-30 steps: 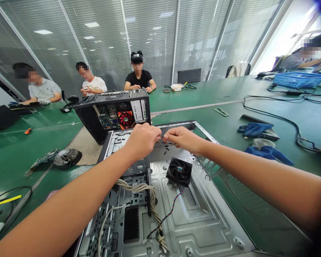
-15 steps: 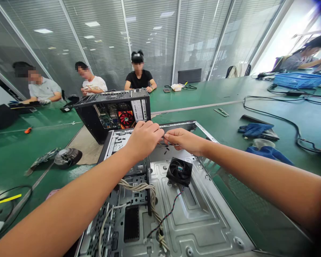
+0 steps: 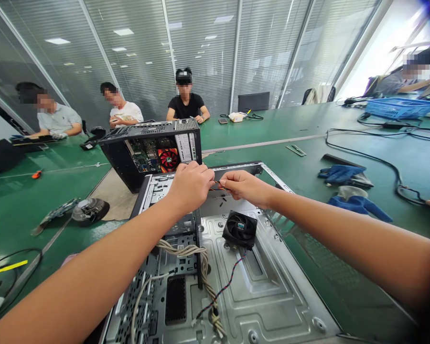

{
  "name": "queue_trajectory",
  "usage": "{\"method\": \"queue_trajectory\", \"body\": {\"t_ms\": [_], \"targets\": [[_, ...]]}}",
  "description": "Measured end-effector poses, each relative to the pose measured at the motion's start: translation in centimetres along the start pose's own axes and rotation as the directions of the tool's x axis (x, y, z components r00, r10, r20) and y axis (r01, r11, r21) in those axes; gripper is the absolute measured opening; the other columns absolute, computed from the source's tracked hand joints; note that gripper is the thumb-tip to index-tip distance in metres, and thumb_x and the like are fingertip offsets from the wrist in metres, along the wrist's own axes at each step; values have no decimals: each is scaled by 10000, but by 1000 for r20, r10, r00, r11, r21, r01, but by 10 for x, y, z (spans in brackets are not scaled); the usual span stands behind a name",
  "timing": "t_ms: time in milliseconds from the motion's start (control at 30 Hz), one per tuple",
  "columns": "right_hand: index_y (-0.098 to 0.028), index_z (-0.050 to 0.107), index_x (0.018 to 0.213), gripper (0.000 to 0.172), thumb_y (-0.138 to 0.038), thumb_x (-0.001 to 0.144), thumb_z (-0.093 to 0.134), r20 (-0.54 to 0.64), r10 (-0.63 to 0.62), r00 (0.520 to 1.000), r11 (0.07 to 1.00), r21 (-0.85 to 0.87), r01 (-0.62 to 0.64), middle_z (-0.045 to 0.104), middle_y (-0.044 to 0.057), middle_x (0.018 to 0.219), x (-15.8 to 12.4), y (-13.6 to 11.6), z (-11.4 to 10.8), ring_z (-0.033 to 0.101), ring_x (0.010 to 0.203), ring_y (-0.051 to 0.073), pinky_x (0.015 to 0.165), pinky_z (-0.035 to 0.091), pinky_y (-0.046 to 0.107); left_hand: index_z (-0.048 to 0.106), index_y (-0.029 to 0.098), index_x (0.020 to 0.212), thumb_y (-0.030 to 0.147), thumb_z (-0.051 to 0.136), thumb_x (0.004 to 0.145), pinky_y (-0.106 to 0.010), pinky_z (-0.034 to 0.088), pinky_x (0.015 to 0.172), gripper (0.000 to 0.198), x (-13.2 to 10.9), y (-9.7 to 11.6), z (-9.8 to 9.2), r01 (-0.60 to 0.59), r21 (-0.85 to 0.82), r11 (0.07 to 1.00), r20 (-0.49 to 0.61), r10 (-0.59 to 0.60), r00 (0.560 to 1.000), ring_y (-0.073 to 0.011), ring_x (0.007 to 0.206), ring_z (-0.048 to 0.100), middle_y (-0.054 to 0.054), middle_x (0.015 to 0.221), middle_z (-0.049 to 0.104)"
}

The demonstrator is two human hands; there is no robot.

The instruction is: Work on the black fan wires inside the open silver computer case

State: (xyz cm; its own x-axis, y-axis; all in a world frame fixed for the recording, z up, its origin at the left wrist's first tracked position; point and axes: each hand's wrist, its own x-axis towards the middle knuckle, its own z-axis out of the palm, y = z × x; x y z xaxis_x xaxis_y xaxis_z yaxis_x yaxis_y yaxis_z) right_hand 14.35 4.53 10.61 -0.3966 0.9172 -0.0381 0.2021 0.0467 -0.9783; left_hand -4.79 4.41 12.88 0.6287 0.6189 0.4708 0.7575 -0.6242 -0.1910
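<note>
As we pinch a thin wire [image 3: 218, 183] between both hands, it hangs just above the far end of the open computer case [image 3: 272, 286].
Our left hand [image 3: 191, 185] and right hand [image 3: 244, 186] meet, fingers pressed on the wire and lifted slightly from half a second ago, so we judge the grip firm. A black fan [image 3: 240, 228] lies below; a second case [image 3: 154, 148], blue gloves [image 3: 340, 173] and co-workers share the green table [image 3: 308, 129].
</note>
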Motion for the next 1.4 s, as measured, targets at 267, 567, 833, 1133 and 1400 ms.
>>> {"method": "queue_trajectory", "body": {"t_ms": [267,567,833,1133,1400], "targets": [[-199,516,727,201,-352,850,560,51,-41,998,998,-35,43,335,-56,577,0,3,-2,271,515,93,473,212,256,620,181,845,307,542,912,-358,299,744,163,-1,1,-1,-63,57,996,-31,65,997,-226,884,513,-58,875,662],[-199,534,735,240,-383,886,500,60,-80,995,968,-232,92,332,-59,569,-3,-3,0,274,522,106,513,235,276,636,179,778,301,512,944,-351,292,732,240,0,-1,1,-115,-11,993,-18,114,993,-215,861,517,-43,818,681],[-183,597,736,181,-305,843,518,104,-226,969,855,-455,248,499,-10,652,3,5,-6,412,636,137,619,315,294,661,189,797,310,534,936,-351,298,750,224,0,-3,5,-122,-93,988,28,125,992,-209,876,526,-29,812,694],[-190,629,722,137,-297,795,588,54,-228,972,822,-525,222,538,-5,631,2,4,-4,409,613,136,594,292,288,668,185,799,285,507,943,-350,287,730,239,1,-1,3,-139,-91,986,124,149,981,-204,866,528,-32,810,690],[-181,590,737,216,-317,868,484,128,-245,961,833,-479,276,526,3,682,5,5,-7,429,662,146,642,327,297,658,186,833,343,554,929,-347,294,725,212,0,-2,1,-133,-54,990,51,135,990,-216,880,538,-36,844,685]]}}
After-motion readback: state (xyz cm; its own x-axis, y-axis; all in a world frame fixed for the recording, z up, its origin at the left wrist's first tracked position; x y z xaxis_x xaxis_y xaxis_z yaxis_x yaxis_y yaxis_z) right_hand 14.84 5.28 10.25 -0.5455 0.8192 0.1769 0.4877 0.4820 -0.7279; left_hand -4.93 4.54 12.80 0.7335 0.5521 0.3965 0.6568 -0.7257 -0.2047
